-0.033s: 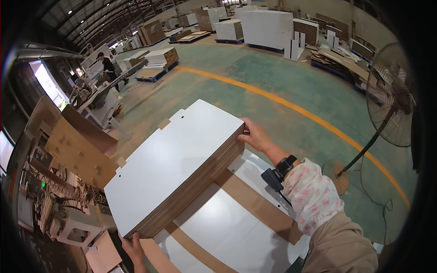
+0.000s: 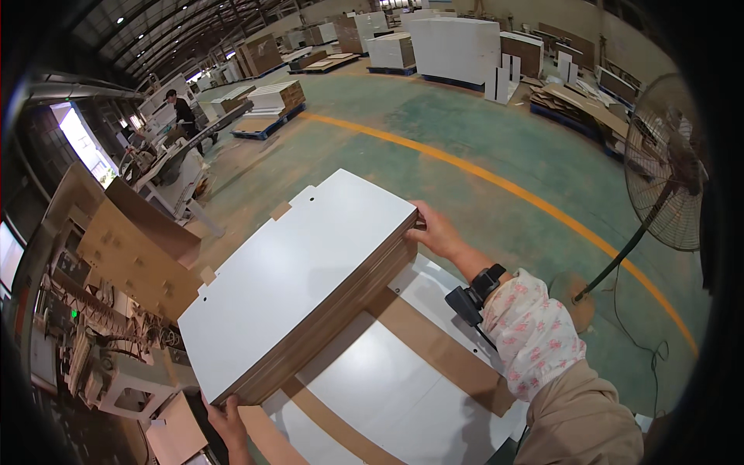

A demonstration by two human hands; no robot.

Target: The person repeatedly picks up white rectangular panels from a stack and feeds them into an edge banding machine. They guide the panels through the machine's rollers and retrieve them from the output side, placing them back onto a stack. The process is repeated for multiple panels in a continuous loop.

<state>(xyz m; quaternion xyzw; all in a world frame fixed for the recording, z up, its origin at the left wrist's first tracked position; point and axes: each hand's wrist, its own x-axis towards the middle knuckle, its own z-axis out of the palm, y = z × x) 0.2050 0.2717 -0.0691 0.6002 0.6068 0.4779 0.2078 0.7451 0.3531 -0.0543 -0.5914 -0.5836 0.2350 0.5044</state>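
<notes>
A stack of white panels (image 2: 302, 263) with brown edges lies at a slant in front of me; small dark holes show in its top face. My right hand (image 2: 435, 234) grips its far right corner, thumb against the edge, other fingers partly hidden. At the near left corner, my left hand (image 2: 228, 425) holds the stack's edge, and its fingertips are partly out of sight. Beneath the stack, white boards (image 2: 380, 380) lie with brown cardboard strips (image 2: 442, 349) across them. A black device (image 2: 469, 298) is strapped to my right wrist, above a flowered sleeve cover.
A standing fan (image 2: 666, 163) is on the right, its cable on the floor. Brown boards (image 2: 132, 256) lean at the left beside machinery. Farther off are pallets of panels (image 2: 275, 101), a large white stack (image 2: 453, 48) and a person in dark clothes (image 2: 182, 112).
</notes>
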